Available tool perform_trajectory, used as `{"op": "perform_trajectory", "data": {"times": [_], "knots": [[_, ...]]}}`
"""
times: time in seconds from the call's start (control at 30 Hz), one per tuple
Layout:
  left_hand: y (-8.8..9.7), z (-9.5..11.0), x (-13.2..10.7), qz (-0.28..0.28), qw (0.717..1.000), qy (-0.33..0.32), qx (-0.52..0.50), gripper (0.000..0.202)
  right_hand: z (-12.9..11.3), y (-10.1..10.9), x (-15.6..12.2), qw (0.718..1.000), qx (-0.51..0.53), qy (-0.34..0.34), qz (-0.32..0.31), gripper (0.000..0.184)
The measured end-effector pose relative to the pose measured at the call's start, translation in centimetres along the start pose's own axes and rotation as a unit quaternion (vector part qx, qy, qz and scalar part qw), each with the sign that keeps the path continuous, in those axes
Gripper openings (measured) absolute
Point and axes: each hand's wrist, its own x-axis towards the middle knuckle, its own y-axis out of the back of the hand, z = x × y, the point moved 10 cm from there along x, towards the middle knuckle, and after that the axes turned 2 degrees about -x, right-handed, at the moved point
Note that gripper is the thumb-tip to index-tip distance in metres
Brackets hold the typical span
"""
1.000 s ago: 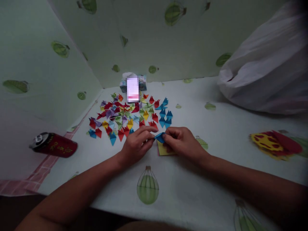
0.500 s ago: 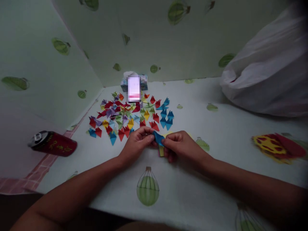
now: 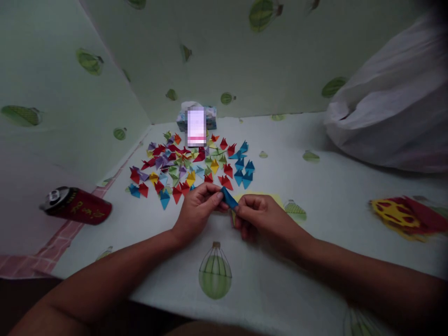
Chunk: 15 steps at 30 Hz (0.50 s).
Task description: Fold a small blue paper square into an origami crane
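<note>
A small folded piece of blue origami paper (image 3: 229, 198) is held between my two hands, above the table. My left hand (image 3: 203, 205) pinches its upper left end between thumb and fingers. On the other side, my right hand (image 3: 257, 214) grips its lower right end, the fingers curled under. Yellow paper (image 3: 276, 198) lies beneath and behind my right hand, partly hidden by it. Just beyond my hands many small folded paper figures (image 3: 191, 177) in red, blue, yellow, green and purple are spread out, with several blue ones (image 3: 247, 178) grouped at the right.
A phone (image 3: 196, 126) with a lit, blurred screen leans against a tissue box (image 3: 212, 116) at the back. A dark red can (image 3: 79, 205) is at the left. To the right are a white plastic bag (image 3: 388, 112) and a red and yellow item (image 3: 408, 214). Balloon-print covering lines the wall.
The blue paper has turned in my fingers and now looks narrower, its broad face less visible. Both hands keep their hold. The view has shifted slightly.
</note>
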Motion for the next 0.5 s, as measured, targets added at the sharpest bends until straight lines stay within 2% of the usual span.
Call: {"op": "perform_trajectory", "data": {"times": [0.13,0.33,0.5], "knots": [[0.1,0.4,-0.1,0.007,1.0,-0.013,0.008,0.018,-0.1,0.0,0.0,1.0,-0.022,0.0,0.009,0.024],[0.0,0.3,0.2,-0.003,1.0,-0.007,-0.023,0.02,-0.1,-1.4,-0.8,0.999,-0.013,-0.011,-0.041,0.028],[-0.8,-0.9,0.3,-0.046,0.995,0.039,-0.075,0.015,-1.4,-0.8,-0.5,0.997,0.002,0.065,-0.052,0.036]]}}
